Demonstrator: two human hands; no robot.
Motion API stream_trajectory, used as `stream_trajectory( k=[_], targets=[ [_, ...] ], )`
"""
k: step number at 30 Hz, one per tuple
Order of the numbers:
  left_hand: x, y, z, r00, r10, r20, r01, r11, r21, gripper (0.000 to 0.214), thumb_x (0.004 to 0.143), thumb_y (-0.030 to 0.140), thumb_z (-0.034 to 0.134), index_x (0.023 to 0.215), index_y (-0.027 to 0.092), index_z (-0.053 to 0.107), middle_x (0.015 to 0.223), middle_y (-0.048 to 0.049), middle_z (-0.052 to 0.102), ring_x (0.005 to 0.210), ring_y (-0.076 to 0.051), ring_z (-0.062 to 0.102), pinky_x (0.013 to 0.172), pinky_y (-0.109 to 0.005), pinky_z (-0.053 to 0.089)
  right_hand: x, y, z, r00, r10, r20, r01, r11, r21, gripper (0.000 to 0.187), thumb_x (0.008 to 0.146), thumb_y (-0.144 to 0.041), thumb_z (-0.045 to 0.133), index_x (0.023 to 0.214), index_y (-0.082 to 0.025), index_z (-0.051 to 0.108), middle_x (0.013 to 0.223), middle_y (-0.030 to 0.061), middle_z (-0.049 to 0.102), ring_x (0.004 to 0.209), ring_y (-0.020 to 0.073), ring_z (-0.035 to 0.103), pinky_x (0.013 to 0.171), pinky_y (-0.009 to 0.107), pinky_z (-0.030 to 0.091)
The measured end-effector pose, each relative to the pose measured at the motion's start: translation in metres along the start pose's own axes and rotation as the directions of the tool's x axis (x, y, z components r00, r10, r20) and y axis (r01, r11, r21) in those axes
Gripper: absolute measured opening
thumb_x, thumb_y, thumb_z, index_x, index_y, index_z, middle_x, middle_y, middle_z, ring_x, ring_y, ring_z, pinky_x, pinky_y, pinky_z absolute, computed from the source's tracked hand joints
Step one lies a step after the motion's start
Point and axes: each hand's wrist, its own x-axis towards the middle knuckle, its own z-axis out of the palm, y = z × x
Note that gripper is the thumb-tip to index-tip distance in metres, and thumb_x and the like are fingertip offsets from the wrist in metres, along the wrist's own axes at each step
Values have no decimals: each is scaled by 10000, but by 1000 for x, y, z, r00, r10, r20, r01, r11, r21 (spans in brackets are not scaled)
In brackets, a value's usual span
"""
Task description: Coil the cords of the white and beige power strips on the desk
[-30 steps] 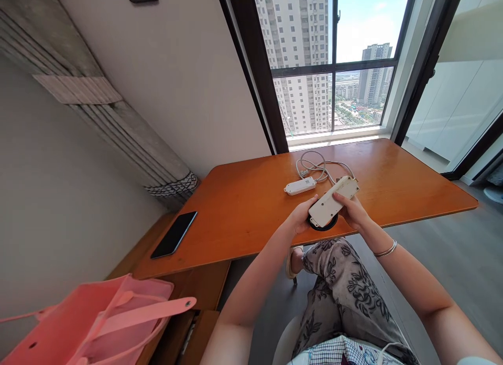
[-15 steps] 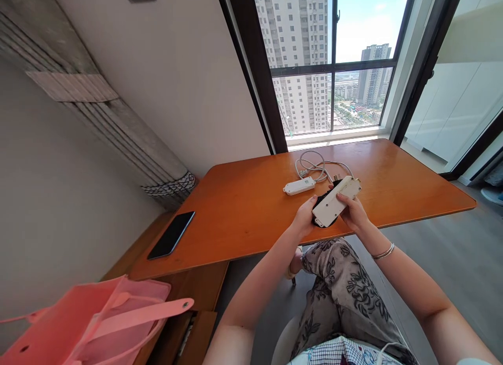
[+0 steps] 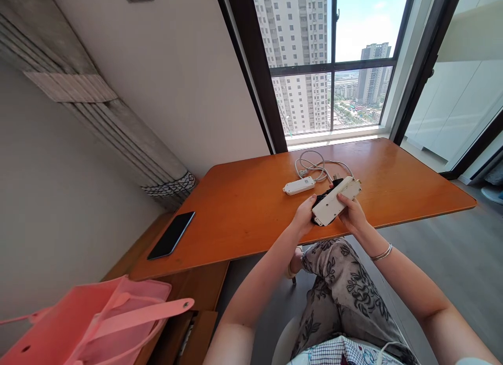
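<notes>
Steadily, I grasp the tilted white power strip (image 3: 334, 204) above the table (image 3: 243, 207), near its front edge. My right hand (image 3: 353, 215) clasps one side, thumb pressing the face; my left hand (image 3: 304, 216) grips the other, along with the black cord (image 3: 323, 195) bunched behind. Beyond, a smaller white block (image 3: 299, 185) lies beside a looped pale cable (image 3: 323, 168).

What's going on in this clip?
A seated person's left hand and right hand hold a long white strip, probably a power strip, over the near edge of the table. A black cord is bunched beneath it, its plug poking out. Farther back lie a smaller white block and a looped pale cable.
</notes>
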Motion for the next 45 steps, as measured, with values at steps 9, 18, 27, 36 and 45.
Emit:
stream_trajectory(
  k=[9,18,27,36,45],
  targets=[
    [11,-4,-10,1000,1,0,-1,999,52,307,975,344,510,1076,119,693,797,-59,752,598,-158,671,566,-269,519,10,7,-15,999,49,-13,-48,997,57,383,579,-232,894,904,-213,693,891,0,772,812,192,724,780,300,619],
    [10,-6,-9,999,7,46,-8,1000,21,306,984,325,501,1055,114,712,858,-75,766,647,-154,684,640,-272,550,8,8,-16,999,47,-16,-46,996,70,361,620,-197,873,923,-194,678,888,14,779,809,186,733,779,270,619],
    [14,-6,-13,995,-20,94,17,999,36,359,987,352,501,1167,108,692,993,-103,774,770,-188,722,743,-316,577,12,4,-15,995,98,-1,-98,994,38,311,658,-193,845,924,-213,686,904,-3,776,846,185,736,827,291,621],
    [9,0,-5,987,-114,114,105,991,80,403,1015,348,430,1248,101,648,1037,-107,771,863,-189,727,826,-314,573,18,-6,-16,980,196,29,-191,974,-121,321,652,-249,883,900,-187,690,898,44,782,792,188,737,726,268,626],
    [23,3,-18,982,61,177,-95,977,190,335,917,431,609,1068,142,683,1065,-97,742,1002,-226,686,932,-353,534,26,4,-15,978,73,-196,-81,996,-34,318,603,-212,889,833,-204,669,816,-4,768,731,158,718,647,224,612]
  ],
)
